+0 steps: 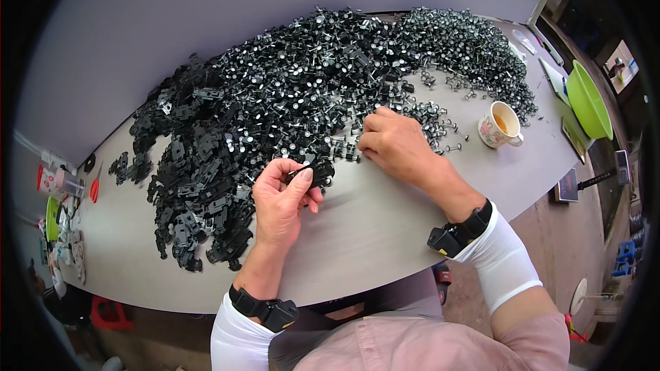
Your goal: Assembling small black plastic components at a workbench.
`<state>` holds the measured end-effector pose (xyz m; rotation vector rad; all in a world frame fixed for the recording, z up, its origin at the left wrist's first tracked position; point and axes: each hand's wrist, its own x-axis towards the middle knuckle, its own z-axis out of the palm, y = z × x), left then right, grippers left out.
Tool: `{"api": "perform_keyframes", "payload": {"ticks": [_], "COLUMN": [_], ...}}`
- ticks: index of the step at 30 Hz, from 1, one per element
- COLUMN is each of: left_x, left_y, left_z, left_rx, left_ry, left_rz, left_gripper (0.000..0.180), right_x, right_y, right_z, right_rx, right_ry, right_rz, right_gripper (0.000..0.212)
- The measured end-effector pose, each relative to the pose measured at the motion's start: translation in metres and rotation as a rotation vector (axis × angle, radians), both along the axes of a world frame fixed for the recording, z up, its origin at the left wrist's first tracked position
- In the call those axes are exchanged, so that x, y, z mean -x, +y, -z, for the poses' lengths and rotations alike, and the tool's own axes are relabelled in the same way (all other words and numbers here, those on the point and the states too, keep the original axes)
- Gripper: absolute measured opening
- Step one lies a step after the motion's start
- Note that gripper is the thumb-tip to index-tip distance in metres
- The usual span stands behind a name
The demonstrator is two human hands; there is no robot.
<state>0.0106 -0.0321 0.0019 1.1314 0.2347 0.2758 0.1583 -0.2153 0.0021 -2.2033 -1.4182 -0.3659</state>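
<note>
Between the thumb and fingers of my left hand (282, 199) is a small black plastic toy-car chassis (317, 175), held just above the table at the pile's near edge. My right hand (399, 141) reaches into the edge of a heap of small wheel-and-axle sets (295, 106), with its fingers curled down and pressed together. Whatever those fingertips grip is hidden among the parts. Left of my left hand lies a spread of loose black chassis pieces (199, 192). More wheel sets (467, 41), shiny and separate, are heaped at the back right.
A patterned cup (500, 125) with an amber drink stands right of my right hand. A green basin (588, 99) sits at the right edge. Red scissors (95, 184) lie far left. A grey panel (227, 7) rises behind the heap. The curved grey tabletop (371, 233) lies before me.
</note>
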Motion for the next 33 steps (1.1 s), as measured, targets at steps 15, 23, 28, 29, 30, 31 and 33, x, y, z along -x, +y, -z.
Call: {"api": "perform_keyframes", "payload": {"ticks": [15,23,28,29,30,31,33], "left_x": [0.001,0.005,0.007,0.008,0.007,0.005,0.003], "left_y": [-0.003,-0.002,0.001,0.003,0.004,0.004,-0.011], "left_z": [0.003,-0.002,-0.005,-0.005,-0.003,-0.003,-0.011], "left_rx": [0.025,0.023,0.132,0.173,0.217,0.262,0.21], "left_ry": [0.087,0.068,0.045,0.024,0.006,-0.012,-0.091], "left_rz": [-0.032,0.024,0.145,0.16,0.185,0.211,0.117], "left_gripper": [0.016,0.015,0.017,0.018,0.019,0.02,0.023], "right_x": [0.044,0.053,0.057,0.058,0.059,0.058,0.054], "right_y": [0.022,0.026,0.022,0.022,0.02,0.021,0.025], "right_z": [-0.015,-0.01,-0.003,-0.006,-0.007,-0.006,-0.002], "right_rx": [-0.3,-0.363,-0.433,-0.444,-0.454,-0.494,-0.57], "right_ry": [0.221,0.148,0.32,0.348,0.375,0.431,0.55], "right_rz": [-0.276,-0.259,-0.248,-0.247,-0.235,-0.222,-0.202], "right_gripper": [0.049,0.039,0.038,0.038,0.038,0.038,0.037]}}
